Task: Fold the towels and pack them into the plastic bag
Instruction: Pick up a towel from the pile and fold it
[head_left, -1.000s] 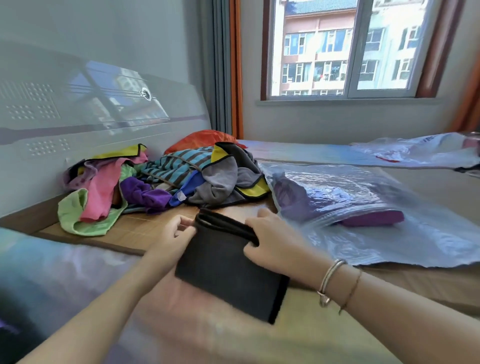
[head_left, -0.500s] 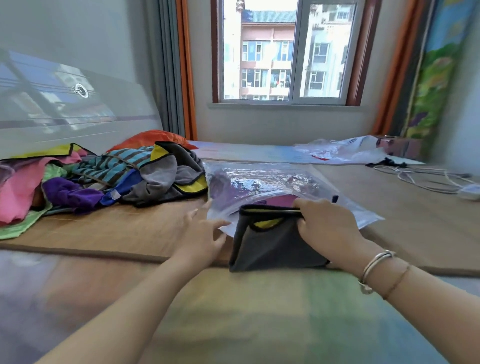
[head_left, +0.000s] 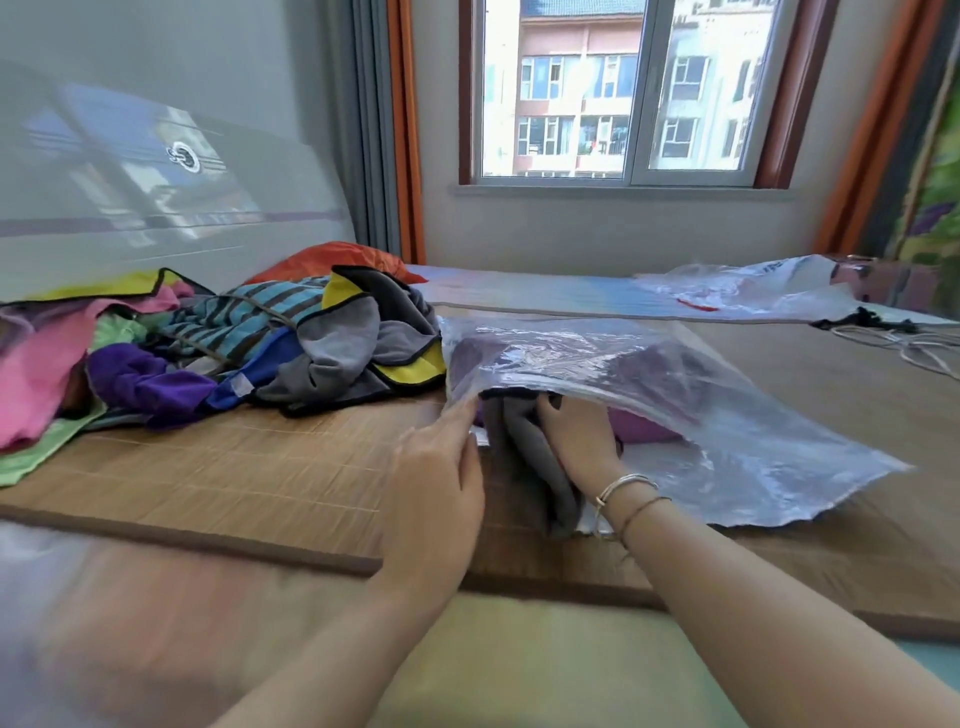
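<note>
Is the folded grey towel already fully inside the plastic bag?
No: the grey towel only has its far end under the plastic bag mouth; its near end sticks out.

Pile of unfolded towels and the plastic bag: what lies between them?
Head view: nothing. The pile of unfolded towels abuts the plastic bag; its grey and yellow towel meets the bag's left edge.
</note>
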